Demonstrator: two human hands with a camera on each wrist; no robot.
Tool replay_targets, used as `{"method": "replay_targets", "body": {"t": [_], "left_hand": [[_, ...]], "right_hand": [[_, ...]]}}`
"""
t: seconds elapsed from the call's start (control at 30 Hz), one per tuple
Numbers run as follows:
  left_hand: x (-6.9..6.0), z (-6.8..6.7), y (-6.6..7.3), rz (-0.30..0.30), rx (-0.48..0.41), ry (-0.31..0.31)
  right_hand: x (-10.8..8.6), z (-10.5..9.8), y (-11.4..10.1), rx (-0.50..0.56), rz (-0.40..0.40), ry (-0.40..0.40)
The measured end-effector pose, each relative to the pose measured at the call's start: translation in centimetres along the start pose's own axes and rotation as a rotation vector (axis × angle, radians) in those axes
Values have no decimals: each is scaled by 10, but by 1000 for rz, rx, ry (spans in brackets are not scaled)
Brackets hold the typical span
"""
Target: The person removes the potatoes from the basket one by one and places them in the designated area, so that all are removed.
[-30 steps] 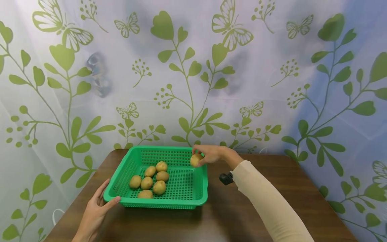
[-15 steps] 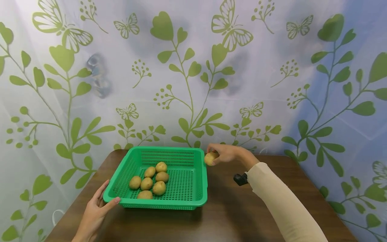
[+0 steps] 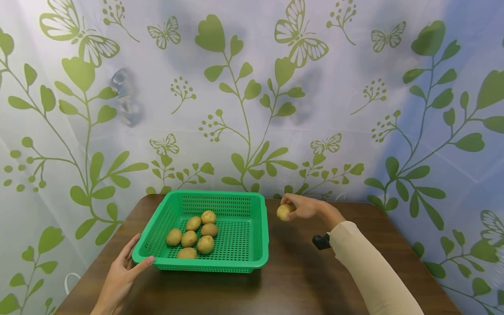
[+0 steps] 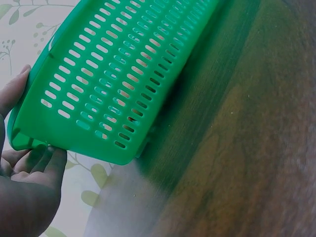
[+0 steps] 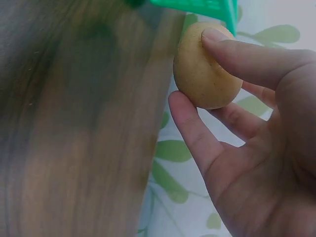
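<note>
A green plastic basket [image 3: 204,264] with several potatoes [image 3: 189,239] in its left half stands on the table. My left hand [image 3: 120,275] grips the basket's near left corner, thumb on the rim; the left wrist view shows the fingers curled under the rim [image 4: 29,89]. Just beyond the basket's right side, my right hand [image 3: 305,207] pinches one potato [image 3: 284,212] between thumb and fingers. In the right wrist view that potato [image 5: 205,69] is held by the thumb on one side and fingertips on the other, apart from the basket.
The brown wooden table [image 3: 299,280] extends right of and in front of the basket. A curtain [image 3: 252,87] with green leaves and butterflies hangs behind the table's far edge. A black device [image 3: 321,241] is at the right wrist. A white loop [image 3: 68,282] shows at the lower left.
My right hand has carried the potato from above the basket's right rim out to the right and slightly lower. My left hand has kept its grip on the corner.
</note>
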State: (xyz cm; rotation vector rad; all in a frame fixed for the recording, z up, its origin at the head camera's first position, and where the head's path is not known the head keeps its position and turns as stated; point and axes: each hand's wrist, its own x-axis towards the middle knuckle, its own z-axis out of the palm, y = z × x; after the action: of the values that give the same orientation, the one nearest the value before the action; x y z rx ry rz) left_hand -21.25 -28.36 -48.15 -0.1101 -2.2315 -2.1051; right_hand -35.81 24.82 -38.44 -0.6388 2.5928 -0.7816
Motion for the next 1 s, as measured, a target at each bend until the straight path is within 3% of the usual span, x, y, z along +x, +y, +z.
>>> {"method": "replay_targets", "body": {"t": [0.57, 0.8, 1.0], "left_hand": [[0, 0, -3, 29, -20, -4], [1, 0, -2, 1, -17, -3], [1, 0, 0, -35, 10, -3]], "right_hand": [[1, 32, 52, 142, 14, 94], [2, 43, 64, 178, 16, 122], [3, 53, 69, 256, 69, 148]]}}
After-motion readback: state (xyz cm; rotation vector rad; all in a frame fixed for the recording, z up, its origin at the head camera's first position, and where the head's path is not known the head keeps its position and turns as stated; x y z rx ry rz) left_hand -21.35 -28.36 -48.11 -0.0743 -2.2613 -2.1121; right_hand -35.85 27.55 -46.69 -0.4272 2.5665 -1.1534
